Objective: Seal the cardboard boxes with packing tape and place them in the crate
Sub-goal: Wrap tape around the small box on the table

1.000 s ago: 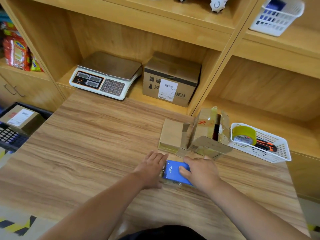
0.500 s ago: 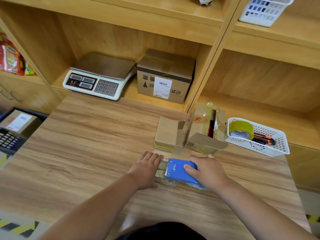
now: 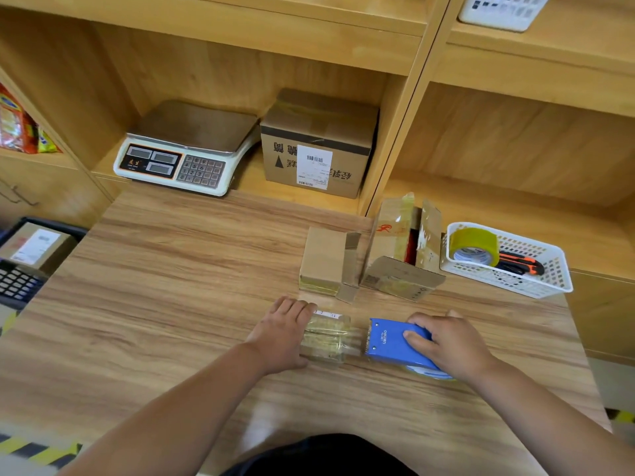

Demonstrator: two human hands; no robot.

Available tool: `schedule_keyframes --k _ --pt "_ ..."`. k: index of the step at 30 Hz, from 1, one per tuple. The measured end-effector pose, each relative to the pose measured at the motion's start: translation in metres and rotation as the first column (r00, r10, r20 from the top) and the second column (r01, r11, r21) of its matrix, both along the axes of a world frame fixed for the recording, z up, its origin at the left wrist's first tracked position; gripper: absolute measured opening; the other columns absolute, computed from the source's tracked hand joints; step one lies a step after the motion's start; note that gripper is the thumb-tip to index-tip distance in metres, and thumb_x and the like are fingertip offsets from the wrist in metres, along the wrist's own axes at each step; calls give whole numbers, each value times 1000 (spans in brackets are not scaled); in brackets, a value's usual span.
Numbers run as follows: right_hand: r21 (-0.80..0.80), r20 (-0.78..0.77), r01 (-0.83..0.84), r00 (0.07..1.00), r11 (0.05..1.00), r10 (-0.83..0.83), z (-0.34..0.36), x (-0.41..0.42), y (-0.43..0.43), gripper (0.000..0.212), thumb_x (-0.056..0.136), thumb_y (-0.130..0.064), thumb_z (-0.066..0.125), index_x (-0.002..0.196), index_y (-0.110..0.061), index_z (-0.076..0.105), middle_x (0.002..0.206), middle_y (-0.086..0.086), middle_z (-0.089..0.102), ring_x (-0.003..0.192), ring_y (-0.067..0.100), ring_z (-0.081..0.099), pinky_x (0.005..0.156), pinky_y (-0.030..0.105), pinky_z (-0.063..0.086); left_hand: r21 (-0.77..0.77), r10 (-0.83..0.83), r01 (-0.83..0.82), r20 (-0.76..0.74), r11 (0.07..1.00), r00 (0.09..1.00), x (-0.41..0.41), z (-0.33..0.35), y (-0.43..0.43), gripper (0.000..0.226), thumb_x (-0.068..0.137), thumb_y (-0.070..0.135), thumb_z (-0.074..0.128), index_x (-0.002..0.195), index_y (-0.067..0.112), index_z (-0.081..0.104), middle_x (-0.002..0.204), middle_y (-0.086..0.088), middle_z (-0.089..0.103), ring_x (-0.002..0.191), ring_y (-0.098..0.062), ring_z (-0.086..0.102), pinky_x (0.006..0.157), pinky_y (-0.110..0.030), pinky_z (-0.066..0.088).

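Blue plastic tape dispenser [image 3: 391, 343] is in the grip of your right hand [image 3: 450, 341], fingers curled over its back, a little in from the front edge of the wooden worktop [image 3: 171, 286], right of centre. Just to its left lies the small tape-glossed cardboard box [image 3: 326, 338]. Your left hand [image 3: 281, 333] is flat against that box's left end, fingers straight, bracing it. A short run of clear tape appears to bridge box and dispenser, though it is too faint to be sure.

You look to be at the end of a sealing pass on this box. The next move calls for tilting the dispenser so its toothed edge bites the tape, while the left hand holds the box firm, then pressing the loose tail down.

After that the box belongs in the dark plastic crate [image 3: 74, 231] beyond the worktop's left edge, where one labelled box already sits. Towards the far right corner, a plain brown cardboard box [image 3: 324, 261] and an open-flapped cardboard box [image 3: 402, 249] wait unsealed, beside the white plastic mesh basket [image 3: 515, 288].
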State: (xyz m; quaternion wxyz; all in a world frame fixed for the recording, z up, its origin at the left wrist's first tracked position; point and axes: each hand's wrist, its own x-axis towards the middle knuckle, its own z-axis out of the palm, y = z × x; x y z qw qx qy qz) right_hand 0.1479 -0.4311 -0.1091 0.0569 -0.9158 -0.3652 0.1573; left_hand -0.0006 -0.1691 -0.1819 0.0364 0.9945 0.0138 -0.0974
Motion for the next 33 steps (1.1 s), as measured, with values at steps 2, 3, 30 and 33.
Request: schedule_keyframes --k 2,3,30,33 --pt "-18 21 -2 1000 1000 3 -3 0 1 21 94 -51 42 98 -38 57 72 -8 63 77 14 38 55 14 20 0 -1 1 -1 1000 1000 0 0 0 105 71 63 61 147 11 13 143 -6 29 134 -24 24 119 -38 -1" --pt "-31 40 -3 999 1000 4 -4 -1 2 22 94 -51 42 99 -38 57 69 -9 60 76 13 38 55 13 19 0 -1 1 -1 1000 1000 0 0 0 105 71 63 62 148 11 13 143 -6 29 134 -24 24 119 -38 0" --pt "-128 93 16 996 992 -4 -24 -20 27 27 95 -48 34 102 -31 54 85 -4 66 65 17 39 79 29 25 81 -62 72 -119 994 991 29 25 -55 101 76 50 62 148 11 3 142 -12 25 133 -33 21 116 -51 3" --pt "-82 75 38 997 996 -32 -15 -19 20 29 94 -54 36 100 -32 54 88 -6 67 67 15 38 76 28 21 50 -53 55 -45 997 998 31 26 -56 82 74 42 67 138 10 26 130 -11 38 120 -30 32 109 -42 19"
